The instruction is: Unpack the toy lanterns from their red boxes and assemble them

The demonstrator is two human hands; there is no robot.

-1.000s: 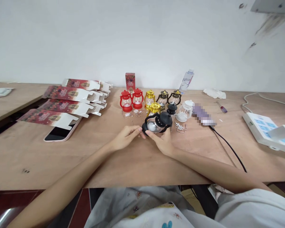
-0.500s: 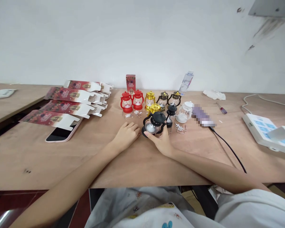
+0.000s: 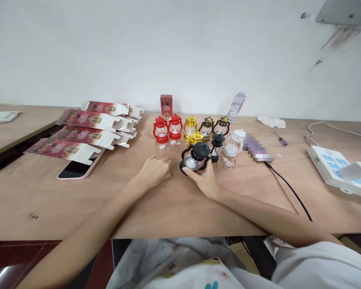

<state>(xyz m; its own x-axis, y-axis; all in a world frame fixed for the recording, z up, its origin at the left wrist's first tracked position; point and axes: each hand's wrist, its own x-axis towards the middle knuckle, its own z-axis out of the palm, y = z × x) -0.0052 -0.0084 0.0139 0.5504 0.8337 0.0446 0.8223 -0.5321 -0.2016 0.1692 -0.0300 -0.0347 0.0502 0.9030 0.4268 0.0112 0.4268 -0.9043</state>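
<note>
My right hand (image 3: pixel 207 180) is wrapped round a small black lantern (image 3: pixel 195 156) with a clear globe, tilted just above the table's front half. My left hand (image 3: pixel 156 170) is closed, knuckles up, low over the table to its left. A thin bent wire piece (image 3: pixel 172 161) sticks out from its fingertips; the rest is hidden under the hand. Behind stand two red lanterns (image 3: pixel 161 130), gold lanterns (image 3: pixel 190 127), black-and-gold lanterns (image 3: pixel 206 127), another black lantern (image 3: pixel 218 145) and a white lantern (image 3: pixel 234 143). Similar wire pieces with white bits (image 3: pixel 228 162) lie before them.
Flattened printed boxes (image 3: pixel 87 120) overlap at the left, partly over a phone (image 3: pixel 75 169). A small red box (image 3: pixel 166 105) and a bottle (image 3: pixel 237 106) stand by the wall. At right are a cabled purple device (image 3: pixel 255 148), tissue (image 3: pixel 271 121), screwdriver (image 3: pixel 281 138) and power strip (image 3: pixel 339 166).
My left hand has drawn a little left and its fingers have curled in, with a wire piece now showing beside them. My right hand and the black lantern have stayed nearly still.
</note>
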